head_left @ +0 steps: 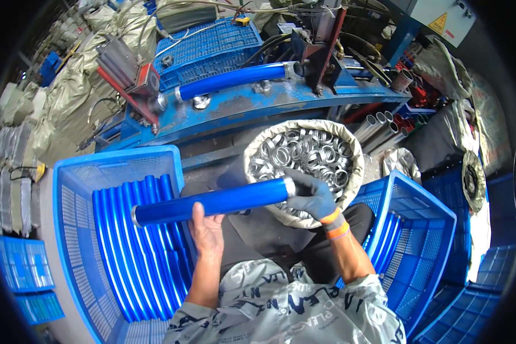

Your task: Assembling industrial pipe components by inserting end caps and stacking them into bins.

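Note:
A shiny blue metal tube [229, 200] with a silver ring at each end lies almost level across my lap, its right end a little higher. Bare, my left hand [206, 229] grips it near the middle from below, thumb up on the near side. At the tube's right end, my right hand [312, 195] in a dark grey glove with an orange cuff is closed around the silver ring. Just beyond that hand stands a pale sack [251, 150] full of loose silver rings [304, 150]. A second blue tube [235, 80] rests on the blue machine bench ahead.
The blue bench [212, 123] carries a clamp head at each side. Left of me, a blue crate [120, 159] holds several blue tubes [140, 246]; another crate [424, 200] with tubes stands at the right. Bare metal pipes [378, 126] lie behind the sack.

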Demonstrator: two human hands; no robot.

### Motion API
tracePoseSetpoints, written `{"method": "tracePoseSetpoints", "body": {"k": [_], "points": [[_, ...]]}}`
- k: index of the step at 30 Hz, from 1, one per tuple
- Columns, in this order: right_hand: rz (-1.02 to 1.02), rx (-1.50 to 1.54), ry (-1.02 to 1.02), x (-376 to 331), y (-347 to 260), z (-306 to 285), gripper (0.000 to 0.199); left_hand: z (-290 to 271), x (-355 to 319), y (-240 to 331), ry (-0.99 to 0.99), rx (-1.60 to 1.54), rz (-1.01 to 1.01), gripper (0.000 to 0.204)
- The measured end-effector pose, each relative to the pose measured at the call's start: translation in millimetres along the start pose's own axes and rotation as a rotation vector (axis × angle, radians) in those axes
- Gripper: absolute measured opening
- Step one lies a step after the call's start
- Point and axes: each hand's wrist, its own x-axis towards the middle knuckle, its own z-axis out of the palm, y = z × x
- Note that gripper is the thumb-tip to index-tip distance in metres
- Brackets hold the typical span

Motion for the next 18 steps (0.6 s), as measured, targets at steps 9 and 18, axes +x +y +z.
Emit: {"method": "tracePoseSetpoints", "body": {"k": [9, 18], "points": [[-0.414, -0.628, 0.049, 266, -101, 42, 0.072, -35, 27, 56, 0.096, -0.308, -0.030, 0.075], [-0.400, -1.938, 0.622, 422, -86, -35, 0.064, -49, 47, 69, 0.033, -0.207, 0.005, 0.058]]}}
